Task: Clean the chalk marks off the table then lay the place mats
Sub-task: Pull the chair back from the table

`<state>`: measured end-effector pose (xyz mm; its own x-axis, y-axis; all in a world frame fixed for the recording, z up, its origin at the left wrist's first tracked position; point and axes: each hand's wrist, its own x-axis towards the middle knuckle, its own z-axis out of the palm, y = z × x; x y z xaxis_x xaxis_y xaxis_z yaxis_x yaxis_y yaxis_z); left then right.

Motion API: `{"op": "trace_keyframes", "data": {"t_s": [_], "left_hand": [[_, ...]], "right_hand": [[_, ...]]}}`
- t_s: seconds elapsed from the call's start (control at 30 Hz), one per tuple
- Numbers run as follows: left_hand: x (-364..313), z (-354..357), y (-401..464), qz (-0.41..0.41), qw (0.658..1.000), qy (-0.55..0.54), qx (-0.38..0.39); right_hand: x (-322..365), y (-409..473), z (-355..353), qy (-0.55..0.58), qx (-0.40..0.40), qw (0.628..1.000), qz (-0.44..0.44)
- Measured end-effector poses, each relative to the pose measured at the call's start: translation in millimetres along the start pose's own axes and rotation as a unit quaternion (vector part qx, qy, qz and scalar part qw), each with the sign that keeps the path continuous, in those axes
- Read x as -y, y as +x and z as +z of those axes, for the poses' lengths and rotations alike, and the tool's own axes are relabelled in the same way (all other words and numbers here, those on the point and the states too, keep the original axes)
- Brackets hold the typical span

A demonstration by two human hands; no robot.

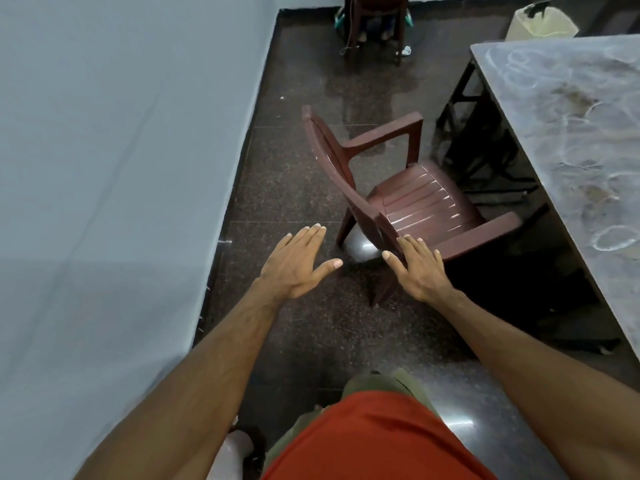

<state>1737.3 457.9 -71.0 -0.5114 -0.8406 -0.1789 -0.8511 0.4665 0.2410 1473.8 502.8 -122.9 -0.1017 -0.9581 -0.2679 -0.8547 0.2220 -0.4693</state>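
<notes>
the brown plastic chair (419, 199) stands on the dark speckled floor (304, 161), turned so its seat faces the table (561, 109), whose near edge runs just beyond the chair's front. the table top is grey and covered in white chalk marks (613, 237), loops and scribbles across most of what shows, with a brownish smudge among them. no place mats show from here.

the person's right hand (417, 268) is stretched out at the near corner of the chair's backrest, fingers straight and spread, palm down; it appears to touch the top edge of the backrest, though i cannot tell how firmly. it holds nothing. the left hand (298, 261) hovers to the left of the chair, clear of it, over the floor, fingers straight and close together with the thumb out to the side, also holding nothing.

left of the chair, a pale blue wall (121, 150) runs along the floor. beyond the chair, at the far wall, stands a second dark chair (377, 19). past the table's far corner sits a pale bin (540, 24) with a light liner. nearest me, below the chair, are the person's orange shirt (374, 441) and olive trousers (381, 382).
</notes>
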Motion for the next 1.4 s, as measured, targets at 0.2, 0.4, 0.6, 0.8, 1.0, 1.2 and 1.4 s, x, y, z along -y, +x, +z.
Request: {"op": "trace_keyframes", "data": {"t_s": [0.2, 0.4, 0.6, 0.8, 1.0, 1.2, 1.4], "left_hand": [[36.1, -3.0, 41.1, 0.044, 0.999, 0.012, 0.016], [72.2, -12.3, 97.7, 0.065, 0.997, 0.028, 0.023], [110.4, -39.8, 168.8, 0.06, 0.997, 0.012, 0.037], [143.0, -56.7, 239.1, 0.034, 0.998, -0.056, 0.016], [150.7, -71.0, 290.9, -0.11, 0.972, -0.201, -0.053], [147.9, -84.0, 355.8, -0.122, 0.956, -0.264, -0.039], [168.4, -86.6, 412.3, -0.124, 0.968, -0.216, 0.038]], "right_hand": [[11.4, 27.6, 5.5, 0.036, -0.041, 0.997, 0.053], [13.7, 73.7, 10.5, 0.089, -0.065, 0.987, 0.113], [20.9, 112.1, 1.8, 0.259, -0.049, 0.955, 0.14], [25.3, 135.4, 3.2, 0.358, -0.013, 0.901, 0.247], [19.4, 149.5, 8.3, 0.364, -0.011, 0.883, 0.296], [18.8, 157.7, 9.9, 0.345, -0.034, 0.866, 0.36], [27.5, 162.0, 12.7, 0.371, -0.071, 0.808, 0.452]]}}
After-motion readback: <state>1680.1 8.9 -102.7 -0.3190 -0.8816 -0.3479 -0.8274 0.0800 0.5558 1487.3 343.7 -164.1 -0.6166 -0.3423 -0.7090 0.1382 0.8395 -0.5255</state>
